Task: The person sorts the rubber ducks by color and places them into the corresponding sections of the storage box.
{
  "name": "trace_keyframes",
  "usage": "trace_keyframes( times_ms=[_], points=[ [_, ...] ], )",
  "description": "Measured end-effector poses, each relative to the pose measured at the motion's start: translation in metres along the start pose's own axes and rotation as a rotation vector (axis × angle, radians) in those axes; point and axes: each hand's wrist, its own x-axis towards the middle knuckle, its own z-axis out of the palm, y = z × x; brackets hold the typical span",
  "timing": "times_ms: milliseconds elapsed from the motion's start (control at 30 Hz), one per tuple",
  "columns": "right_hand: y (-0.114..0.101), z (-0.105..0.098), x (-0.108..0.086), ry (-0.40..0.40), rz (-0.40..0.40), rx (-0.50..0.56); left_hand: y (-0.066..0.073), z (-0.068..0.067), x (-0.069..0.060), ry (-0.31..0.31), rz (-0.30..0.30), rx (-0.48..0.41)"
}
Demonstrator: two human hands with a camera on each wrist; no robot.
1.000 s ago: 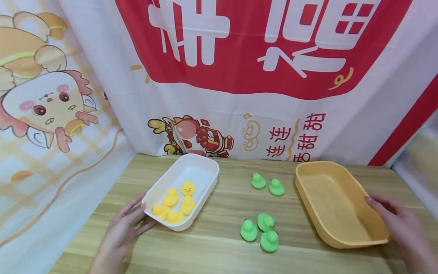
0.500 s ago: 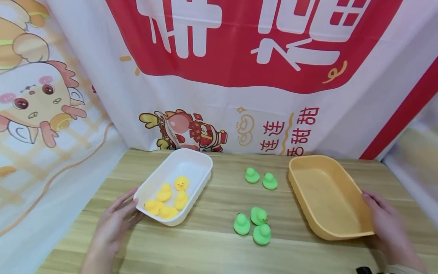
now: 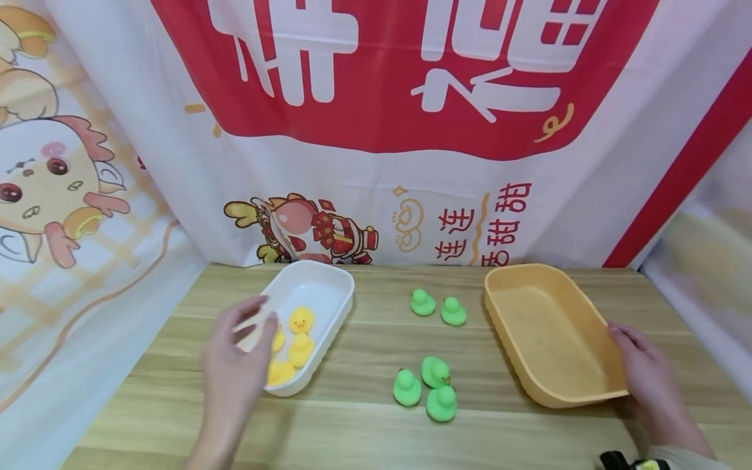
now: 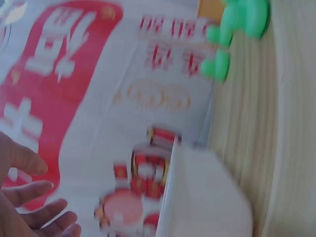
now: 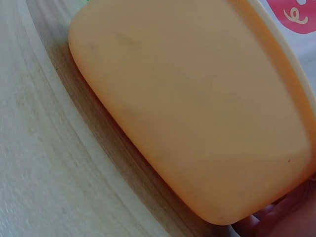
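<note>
The left hand (image 3: 237, 359) hovers over the near left part of the white tray (image 3: 320, 287), fingers spread and nothing in them; in the left wrist view the hand (image 4: 29, 197) is beside the white tray (image 4: 202, 197). Several yellow ducks (image 3: 301, 350) lie in that tray, some partly hidden by the hand. The right hand (image 3: 652, 378) grips the right rim of the orange tray (image 3: 546, 333), whose underside shows tilted up in the right wrist view. No duck lies in the orange tray.
Between the trays, two green ducks (image 3: 454, 311) sit towards the back of the wooden table (image 3: 352, 437) and three more green ducks (image 3: 407, 388) nearer the front. A printed cloth (image 3: 376, 176) hangs behind the table, and another cloth stands at the left.
The left hand has let go of the white tray's rim and moved right and up, over the tray. The right hand keeps its hold on the orange tray. The head view has shifted slightly.
</note>
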Motion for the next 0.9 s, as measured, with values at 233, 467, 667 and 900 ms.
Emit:
trace_keyframes(
  times_ms=[233, 467, 667, 900],
  points=[
    [-0.002, 0.0, -0.001, -0.007, -0.023, 0.035, 0.008, 0.054, -0.055, -0.286, 0.288, -0.056],
    [-0.003, 0.005, -0.004, 0.006, -0.026, -0.017, -0.013, 0.08, -0.069, -0.659, 0.121, 0.041],
    [-0.003, 0.008, -0.005, 0.005, -0.05, 0.033, -0.029, 0.093, -0.07, -0.77, 0.053, 0.054],
    [-0.003, 0.006, -0.004, 0.043, -0.041, 0.037, -0.028, 0.099, -0.063, -0.766, 0.099, 0.075]
  ],
)
